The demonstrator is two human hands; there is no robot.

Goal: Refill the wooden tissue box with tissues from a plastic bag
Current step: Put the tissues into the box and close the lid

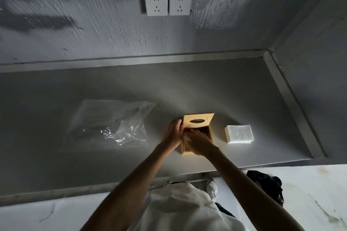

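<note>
Countertop of dull grey metal with a raised rim fills my view, and the small square wooden tissue box of light yellowish wood stands near its front edge, a little right of centre. I see its lid, a flat wooden panel with a dark oval slot, tipped up at the far side of the box, so the cavity is open toward me. My left hand is curled against the box's left wall, fingers wrapped toward the lid's edge, gripping the box. My right hand lies over the opening with its fingers reaching down inside; I cannot tell how far they are closed, or whether they have hold of anything in there.

Just to the right of the box, apart from it, sits a white block of folded tissues. Well to the left lies a crumpled clear plastic bag, flat on the counter, with glints along its creases. On the scuffed grey wall behind, two white power sockets sit side by side. Below the counter edge I see a white garment and a white shoe on pale floor.
</note>
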